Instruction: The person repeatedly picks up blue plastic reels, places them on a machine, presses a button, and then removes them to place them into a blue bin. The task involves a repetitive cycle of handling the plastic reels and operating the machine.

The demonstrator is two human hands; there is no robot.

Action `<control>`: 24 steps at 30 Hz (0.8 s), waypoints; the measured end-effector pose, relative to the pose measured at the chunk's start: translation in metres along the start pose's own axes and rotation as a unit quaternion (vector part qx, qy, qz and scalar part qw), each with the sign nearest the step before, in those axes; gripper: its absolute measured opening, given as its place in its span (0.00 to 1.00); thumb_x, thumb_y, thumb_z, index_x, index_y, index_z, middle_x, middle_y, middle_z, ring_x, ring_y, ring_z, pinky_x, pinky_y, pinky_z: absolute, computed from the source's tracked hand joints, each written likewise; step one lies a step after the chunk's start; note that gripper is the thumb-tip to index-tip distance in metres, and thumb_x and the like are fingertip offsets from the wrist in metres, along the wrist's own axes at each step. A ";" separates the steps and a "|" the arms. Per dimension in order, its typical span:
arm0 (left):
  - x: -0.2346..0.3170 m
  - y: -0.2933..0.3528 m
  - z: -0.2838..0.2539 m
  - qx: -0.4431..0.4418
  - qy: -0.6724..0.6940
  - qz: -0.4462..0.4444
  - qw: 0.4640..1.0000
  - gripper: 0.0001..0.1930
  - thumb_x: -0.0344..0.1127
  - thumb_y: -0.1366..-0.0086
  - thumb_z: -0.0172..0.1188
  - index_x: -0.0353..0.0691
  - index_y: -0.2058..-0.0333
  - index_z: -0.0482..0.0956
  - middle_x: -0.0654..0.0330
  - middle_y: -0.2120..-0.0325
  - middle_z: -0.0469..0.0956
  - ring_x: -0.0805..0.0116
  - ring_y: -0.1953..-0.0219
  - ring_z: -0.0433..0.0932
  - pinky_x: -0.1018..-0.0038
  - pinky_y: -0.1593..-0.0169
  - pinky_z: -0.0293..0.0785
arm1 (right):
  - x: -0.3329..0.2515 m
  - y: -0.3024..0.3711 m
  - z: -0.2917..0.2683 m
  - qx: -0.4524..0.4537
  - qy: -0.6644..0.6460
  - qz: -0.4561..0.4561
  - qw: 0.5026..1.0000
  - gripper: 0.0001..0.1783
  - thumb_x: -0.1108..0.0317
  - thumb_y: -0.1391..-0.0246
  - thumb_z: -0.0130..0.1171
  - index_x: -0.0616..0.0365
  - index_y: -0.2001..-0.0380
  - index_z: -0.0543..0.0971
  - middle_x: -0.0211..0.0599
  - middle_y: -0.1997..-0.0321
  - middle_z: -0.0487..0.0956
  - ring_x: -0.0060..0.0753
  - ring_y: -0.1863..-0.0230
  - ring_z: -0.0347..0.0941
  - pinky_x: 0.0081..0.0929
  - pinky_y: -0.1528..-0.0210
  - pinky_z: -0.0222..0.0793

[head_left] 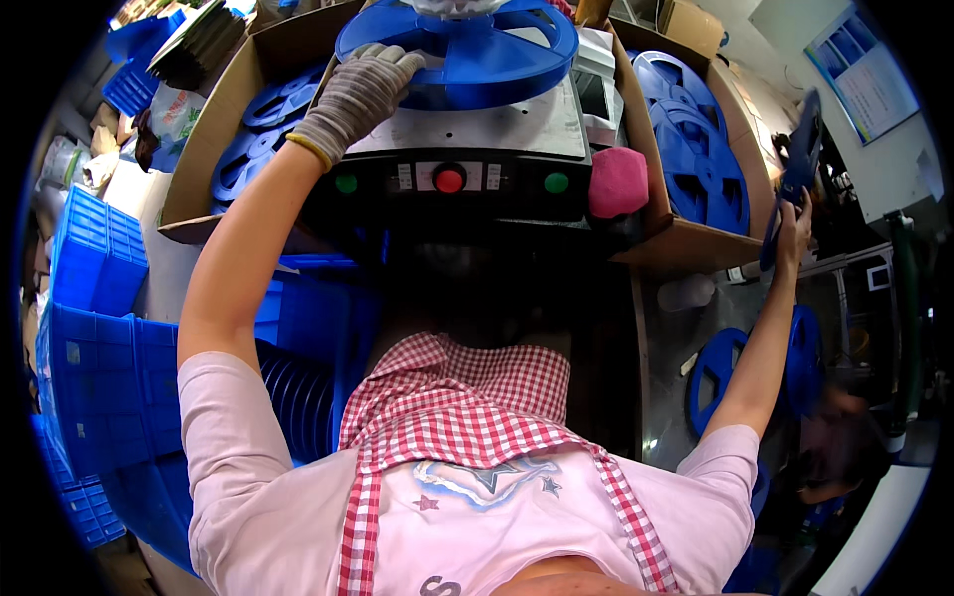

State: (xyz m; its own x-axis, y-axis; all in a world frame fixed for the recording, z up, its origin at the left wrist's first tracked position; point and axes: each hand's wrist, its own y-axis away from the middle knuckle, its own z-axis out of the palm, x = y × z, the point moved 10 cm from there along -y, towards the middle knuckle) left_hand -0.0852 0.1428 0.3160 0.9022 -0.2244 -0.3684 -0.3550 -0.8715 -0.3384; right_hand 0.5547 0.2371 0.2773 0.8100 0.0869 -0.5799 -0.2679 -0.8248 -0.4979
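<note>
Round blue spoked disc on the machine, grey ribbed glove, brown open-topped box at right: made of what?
Round blue spoked disc: probably moulded plastic, smooth semi-gloss; even colour, soft highlights.
Grey ribbed glove: seemingly knitted yarn, matte; ribbing, yellow cuff.
Brown open-topped box: likely cardboard, matte; thin tan walls.

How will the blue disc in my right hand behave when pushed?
The blue disc seems stiff, showing no clear droop above the right hand. Its thin profile suggests it is light for its size; stood on edge, it might tip.

Labels flank a red button on the machine's front edge; lettering marks the shirt; poster print looks illegible.
</note>
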 end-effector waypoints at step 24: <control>-0.166 0.582 -0.078 -0.051 0.160 -0.508 0.845 0.16 0.37 0.32 0.52 0.47 0.46 0.73 0.58 0.59 0.81 0.66 0.57 0.80 0.72 0.54 0.78 | -0.192 0.291 0.038 -0.266 -0.713 0.129 0.636 0.33 0.51 0.49 0.44 0.72 0.50 0.67 0.53 0.53 0.70 0.53 0.46 0.65 0.45 0.39 0.56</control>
State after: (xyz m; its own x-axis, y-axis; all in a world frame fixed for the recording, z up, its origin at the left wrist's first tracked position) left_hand -0.4221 -0.3614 0.2475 0.7536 0.5707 0.3261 0.6516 -0.7140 -0.2562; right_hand 0.3014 0.0021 0.2189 -0.6229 0.0157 -0.7821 0.2253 -0.9538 -0.1986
